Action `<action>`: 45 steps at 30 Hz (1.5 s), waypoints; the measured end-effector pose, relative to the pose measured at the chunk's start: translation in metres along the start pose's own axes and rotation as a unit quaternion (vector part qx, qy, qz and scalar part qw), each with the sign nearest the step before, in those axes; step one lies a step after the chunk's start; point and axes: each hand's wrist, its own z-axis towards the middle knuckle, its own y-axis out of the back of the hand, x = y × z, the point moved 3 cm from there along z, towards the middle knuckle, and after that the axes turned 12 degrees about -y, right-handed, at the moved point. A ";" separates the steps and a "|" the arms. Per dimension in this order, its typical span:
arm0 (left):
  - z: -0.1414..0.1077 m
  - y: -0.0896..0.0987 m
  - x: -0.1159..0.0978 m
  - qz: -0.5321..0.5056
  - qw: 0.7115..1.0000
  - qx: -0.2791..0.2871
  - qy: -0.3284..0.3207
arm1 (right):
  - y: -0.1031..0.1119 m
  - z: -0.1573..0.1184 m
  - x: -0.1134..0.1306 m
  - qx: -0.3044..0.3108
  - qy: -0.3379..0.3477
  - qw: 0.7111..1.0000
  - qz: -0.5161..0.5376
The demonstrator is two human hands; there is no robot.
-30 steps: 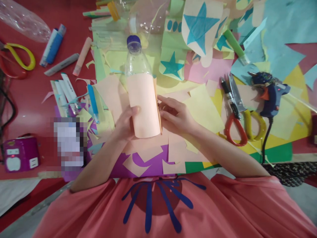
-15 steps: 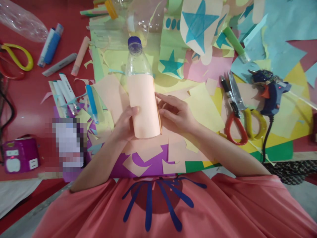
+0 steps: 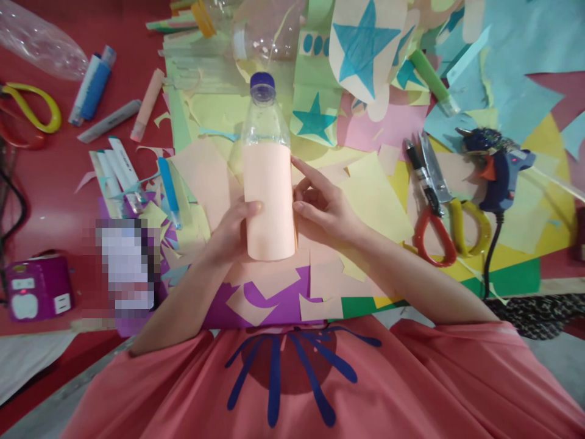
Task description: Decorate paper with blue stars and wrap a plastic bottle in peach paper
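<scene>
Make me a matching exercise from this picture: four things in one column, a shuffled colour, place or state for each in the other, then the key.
Things
1. Bottle
2. Glue gun
3. Large star
4. Left hand

Descriptions
A. Blue, on pale paper
B. Holding, with the thumb in front
C. Capped, with peach paper on it
D. Red light showing, right side of the picture

Right pairs
1-C, 2-D, 3-A, 4-B

Coral shirt [image 3: 299, 411], blue streaks [image 3: 273, 384] (rounded ends)
</scene>
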 end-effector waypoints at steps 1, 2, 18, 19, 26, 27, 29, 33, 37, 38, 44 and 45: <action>0.000 0.000 0.001 0.002 1.000 -0.002 0.004 | 0.000 0.000 0.000 0.004 0.003 1.000 0.000; 0.000 0.001 0.001 0.003 1.000 -0.005 0.010 | 0.000 0.000 -0.001 0.007 0.004 1.000 -0.001; 0.000 0.000 0.000 -0.006 0.999 -0.019 0.033 | -0.002 0.001 -0.009 0.010 0.036 0.999 -0.022; 0.000 0.001 -0.001 -0.008 0.999 -0.026 0.031 | -0.002 0.000 -0.009 0.006 0.046 0.999 -0.021; 0.000 0.003 -0.002 -0.006 0.998 -0.067 -0.009 | 0.000 -0.005 0.002 -0.007 0.125 0.989 -0.083; 0.000 0.003 -0.002 -0.007 0.998 -0.067 -0.010 | 0.001 -0.005 0.003 0.001 0.126 0.987 -0.099; 0.000 0.001 -0.002 -0.006 0.998 -0.064 -0.013 | 0.002 -0.005 0.004 0.013 0.125 0.984 -0.123; 0.001 -0.001 -0.003 -0.010 0.998 -0.055 -0.014 | 0.003 -0.007 0.007 0.011 0.145 0.980 -0.138; 0.002 0.002 -0.006 -0.023 0.995 -0.094 -0.031 | -0.001 -0.008 0.009 0.033 0.148 0.979 -0.135; 0.002 0.003 -0.007 -0.025 0.992 -0.117 -0.039 | -0.002 -0.008 0.008 0.044 0.147 0.980 -0.131; 0.003 0.005 -0.012 -0.041 0.988 -0.139 -0.054 | 0.000 -0.007 0.002 0.048 0.106 0.993 -0.032; 0.003 0.005 -0.013 -0.044 0.988 -0.136 -0.058 | 0.001 -0.007 0.002 0.041 0.102 0.994 -0.028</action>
